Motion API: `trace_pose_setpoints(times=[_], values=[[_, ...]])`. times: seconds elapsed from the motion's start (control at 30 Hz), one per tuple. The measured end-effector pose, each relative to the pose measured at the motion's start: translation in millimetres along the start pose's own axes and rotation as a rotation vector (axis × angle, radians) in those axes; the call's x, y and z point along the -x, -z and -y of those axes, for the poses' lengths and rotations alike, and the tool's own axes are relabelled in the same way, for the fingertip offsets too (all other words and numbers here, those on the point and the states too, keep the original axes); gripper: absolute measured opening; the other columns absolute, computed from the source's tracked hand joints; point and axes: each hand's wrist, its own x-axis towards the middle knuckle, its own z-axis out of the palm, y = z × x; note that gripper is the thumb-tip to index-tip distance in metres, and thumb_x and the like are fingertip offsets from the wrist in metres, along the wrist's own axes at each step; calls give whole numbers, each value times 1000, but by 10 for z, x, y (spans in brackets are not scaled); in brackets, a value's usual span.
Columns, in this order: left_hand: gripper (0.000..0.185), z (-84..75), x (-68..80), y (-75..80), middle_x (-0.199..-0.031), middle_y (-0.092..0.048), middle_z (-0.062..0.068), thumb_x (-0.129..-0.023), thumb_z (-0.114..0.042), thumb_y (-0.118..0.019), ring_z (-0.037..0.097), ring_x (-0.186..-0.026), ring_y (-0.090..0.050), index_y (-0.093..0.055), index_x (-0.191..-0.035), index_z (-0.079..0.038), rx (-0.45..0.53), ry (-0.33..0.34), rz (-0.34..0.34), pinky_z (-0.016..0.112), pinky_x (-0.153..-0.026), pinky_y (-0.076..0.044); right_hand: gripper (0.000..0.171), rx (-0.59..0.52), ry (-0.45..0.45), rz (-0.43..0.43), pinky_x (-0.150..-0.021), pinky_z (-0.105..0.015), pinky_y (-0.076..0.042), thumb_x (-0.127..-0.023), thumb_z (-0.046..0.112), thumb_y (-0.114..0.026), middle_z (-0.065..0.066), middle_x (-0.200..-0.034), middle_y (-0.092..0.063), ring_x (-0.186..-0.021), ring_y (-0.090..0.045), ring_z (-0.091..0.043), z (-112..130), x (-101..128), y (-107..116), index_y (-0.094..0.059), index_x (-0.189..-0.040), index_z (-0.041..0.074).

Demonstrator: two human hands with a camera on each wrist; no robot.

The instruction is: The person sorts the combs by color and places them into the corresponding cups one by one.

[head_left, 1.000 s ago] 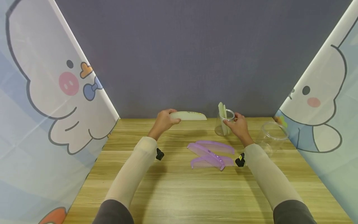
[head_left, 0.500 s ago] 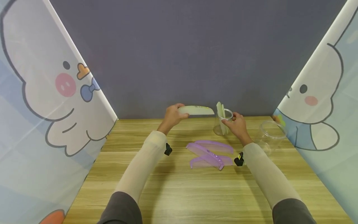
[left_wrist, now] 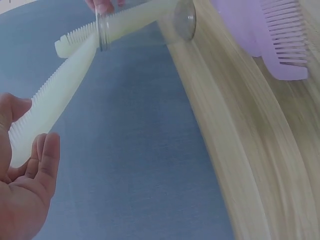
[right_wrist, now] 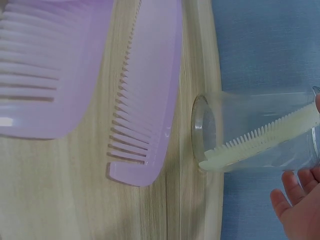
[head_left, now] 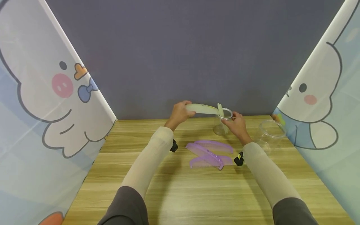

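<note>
A pale green comb (head_left: 203,108) is pinched at one end by my left hand (head_left: 180,113). Its far tip meets the mouth of a clear plastic cup (head_left: 219,127), where pale green combs (head_left: 220,110) lean against the rim. In the left wrist view, the held comb (left_wrist: 62,97) slants up to that rim, thumb and fingers around its lower end. My right hand (head_left: 237,125) grips the cup near its top from the right. Through the cup wall in the right wrist view, a comb (right_wrist: 255,140) stands teeth outward, its lower end near the base.
Several purple combs (head_left: 204,150) lie crossed over one another on the wooden table (head_left: 180,200), in front of the cup. A second clear cup (head_left: 270,134) stands to the right, beyond my right wrist. A dark grey panel (head_left: 168,56) rises behind the table; printed cloths flank it.
My left hand has moved right and slightly up with the pale green comb, bringing its tip to the cup's mouth. The right hand keeps its hold on the cup.
</note>
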Motion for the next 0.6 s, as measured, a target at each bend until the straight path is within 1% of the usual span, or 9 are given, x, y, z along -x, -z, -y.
trace_pose_setpoints(times=[0.2, 0.3, 0.47, 0.6], values=[[59, -101, -62, -29, -123, -70, 12, -86, -24, -74, 21, -91, -58, -59, -140, -7, -34, -19, 18, 31, -76, -49, 66, -9, 3, -3, -97, -59, -50, -88, 27, -78, -35, -133, -54, -117, -57, -49, 8, -8, -7, -53, -135, -11], [61, -172, -92, -59, -124, -69, 12, -88, -22, -74, 19, -89, -57, -56, -143, -6, -17, -8, 18, 28, -73, -48, 66, -11, 3, -3, -97, -59, -50, -88, 27, -78, -35, -133, -55, -117, -57, -49, 14, -1, -6, -53, -135, -11], [62, -266, -131, -118, -119, -69, 11, -89, -22, -73, 17, -79, -53, -53, -146, -7, 39, 22, 23, 24, -62, -44, 67, -5, -4, -5, -97, -58, -50, -88, 27, -78, -34, -132, -54, -117, -56, -49, 8, 1, -6, -52, -137, -11], [61, -306, -149, -160, -122, -69, 10, -89, -24, -72, 17, -82, -54, -54, -145, -8, 46, 5, 26, 24, -65, -44, 67, 3, 2, 1, -96, -58, -51, -88, 28, -78, -34, -131, -54, -117, -56, -49, 14, 1, -8, -52, -137, -11]])
